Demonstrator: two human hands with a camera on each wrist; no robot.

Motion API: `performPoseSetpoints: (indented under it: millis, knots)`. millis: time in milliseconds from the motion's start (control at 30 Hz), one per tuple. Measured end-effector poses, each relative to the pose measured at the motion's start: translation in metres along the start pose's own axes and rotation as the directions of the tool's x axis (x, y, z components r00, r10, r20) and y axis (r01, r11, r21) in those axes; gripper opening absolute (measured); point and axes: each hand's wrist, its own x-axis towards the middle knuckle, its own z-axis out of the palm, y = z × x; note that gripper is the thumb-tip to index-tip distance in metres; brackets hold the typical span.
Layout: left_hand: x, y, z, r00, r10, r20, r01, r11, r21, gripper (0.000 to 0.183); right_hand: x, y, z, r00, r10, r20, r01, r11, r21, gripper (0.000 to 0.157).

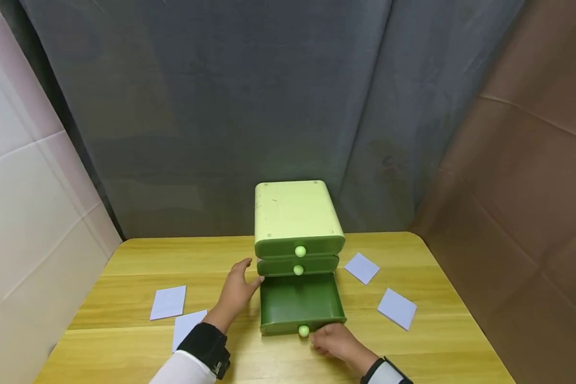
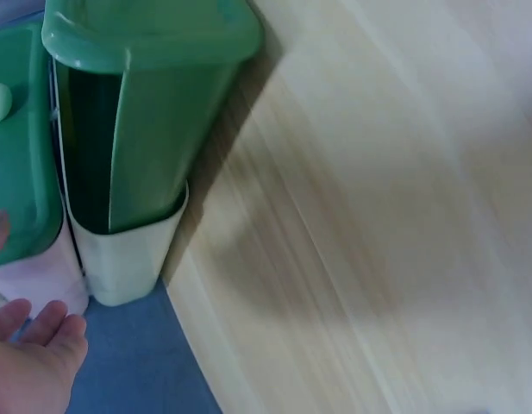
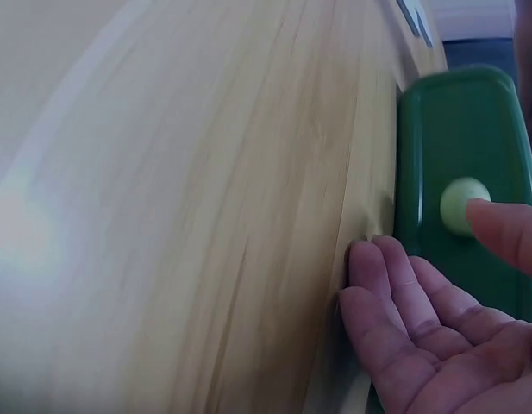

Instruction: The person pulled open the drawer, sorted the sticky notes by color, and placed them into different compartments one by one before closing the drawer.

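A small pale-yellow cabinet (image 1: 295, 208) with green drawers stands at the back of the table. Its bottom drawer (image 1: 301, 296) is pulled far out, and nothing lies inside. Beside the cabinet's left side is my left hand (image 1: 236, 293), fingers extended and thumb close to the middle drawer (image 1: 317, 265). My right hand (image 1: 338, 341) is at the bottom drawer's front, just right of its light-green round knob (image 1: 304, 331). In the right wrist view, the thumb tip (image 3: 481, 216) overlaps the knob, while the other fingers lie loosely bent below it, not around it.
Two white paper squares lie on the left, one farther out (image 1: 168, 302) and one partly behind my left wrist (image 1: 187, 326). Two more are on the right, one near the cabinet (image 1: 362, 268), another closer to me (image 1: 397, 308). A grey curtain (image 1: 211, 117) hangs behind the wooden table (image 1: 441, 330).
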Motion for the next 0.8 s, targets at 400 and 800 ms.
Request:
performPoseSetpoints:
  millis: [400,800]
  knots:
    - [-0.015,-0.021,-0.017,0.999,-0.026,0.026,0.023,0.995,0.098,0.057,-0.011,0.025,-0.054,0.997,0.018,-0.079,-0.018,1.000,-0.004,0.031]
    - [-0.034,-0.028,-0.025,0.999,0.016,0.041,-0.024,0.978,0.207,0.057,-0.009,0.041,-0.087,0.953,0.012,-0.303,-0.011,1.000,0.003,0.033]
